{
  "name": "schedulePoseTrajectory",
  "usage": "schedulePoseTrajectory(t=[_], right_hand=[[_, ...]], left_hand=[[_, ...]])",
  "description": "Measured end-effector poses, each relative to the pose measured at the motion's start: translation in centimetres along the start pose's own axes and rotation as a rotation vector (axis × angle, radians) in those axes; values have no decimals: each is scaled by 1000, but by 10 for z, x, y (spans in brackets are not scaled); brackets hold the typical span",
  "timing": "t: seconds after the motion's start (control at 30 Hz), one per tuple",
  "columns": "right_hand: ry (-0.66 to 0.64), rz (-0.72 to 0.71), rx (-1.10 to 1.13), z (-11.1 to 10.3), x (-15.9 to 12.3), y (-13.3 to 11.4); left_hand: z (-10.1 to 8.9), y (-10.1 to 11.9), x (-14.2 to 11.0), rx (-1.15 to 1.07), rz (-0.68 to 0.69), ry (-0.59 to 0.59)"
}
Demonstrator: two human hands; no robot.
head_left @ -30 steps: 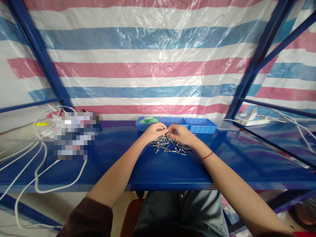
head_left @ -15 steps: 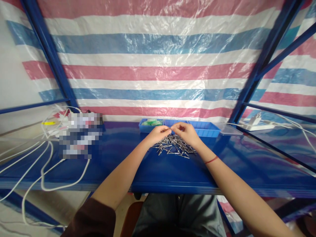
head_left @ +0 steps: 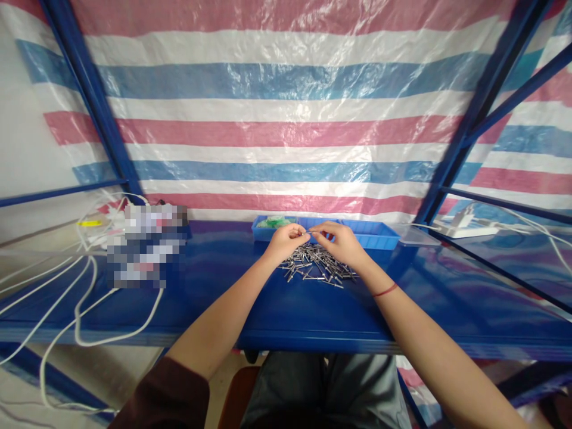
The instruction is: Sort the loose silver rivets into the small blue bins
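Both the left hand (head_left: 286, 241) and right hand (head_left: 340, 243) pinch one thin silvery rivet (head_left: 308, 233) above a scattered rivet pile (head_left: 318, 268) on the glossy blue bench (head_left: 268, 304), striped tarp (head_left: 277, 119) behind.

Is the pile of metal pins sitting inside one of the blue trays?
No, the pile of metal pins lies loose on the blue table, in front of the blue trays.

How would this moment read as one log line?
left hand: pinching thin metal pin | right hand: pinching same pin | below: pile of metal pins
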State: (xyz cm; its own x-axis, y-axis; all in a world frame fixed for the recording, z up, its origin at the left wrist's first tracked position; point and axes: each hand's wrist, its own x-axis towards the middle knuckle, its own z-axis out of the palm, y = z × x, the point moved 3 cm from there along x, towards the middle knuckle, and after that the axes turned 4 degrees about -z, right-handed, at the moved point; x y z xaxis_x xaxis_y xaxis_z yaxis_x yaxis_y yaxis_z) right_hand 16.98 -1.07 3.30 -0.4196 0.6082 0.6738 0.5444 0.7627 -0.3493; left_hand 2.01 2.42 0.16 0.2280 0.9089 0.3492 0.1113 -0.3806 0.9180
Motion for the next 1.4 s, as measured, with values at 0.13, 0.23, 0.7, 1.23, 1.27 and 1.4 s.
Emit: schedulePoseTrajectory(t=[0.13, 0.23, 0.7, 1.23, 1.27, 1.4], right_hand=[[-50, 25, -100, 2, 0, 11], [-17, 113, -238, 2, 3, 30], [105, 404, -360, -6, -4, 63], [-130, 252, -149, 17, -4, 27], [-149, 235, -139, 18, -4, 26], [-206, 188, -106, 21, -5, 23]], left_hand=[[0, 5, -2, 30, -8, 40], [-2, 4, -1, 133, -39, 65], [-11, -1, -8, 930, 101, -372], [-7, -4, -10, 1173, 134, -343], [-7, -4, -10, 1169, 140, -338], [-7, -6, -11, 1153, 156, -325]])
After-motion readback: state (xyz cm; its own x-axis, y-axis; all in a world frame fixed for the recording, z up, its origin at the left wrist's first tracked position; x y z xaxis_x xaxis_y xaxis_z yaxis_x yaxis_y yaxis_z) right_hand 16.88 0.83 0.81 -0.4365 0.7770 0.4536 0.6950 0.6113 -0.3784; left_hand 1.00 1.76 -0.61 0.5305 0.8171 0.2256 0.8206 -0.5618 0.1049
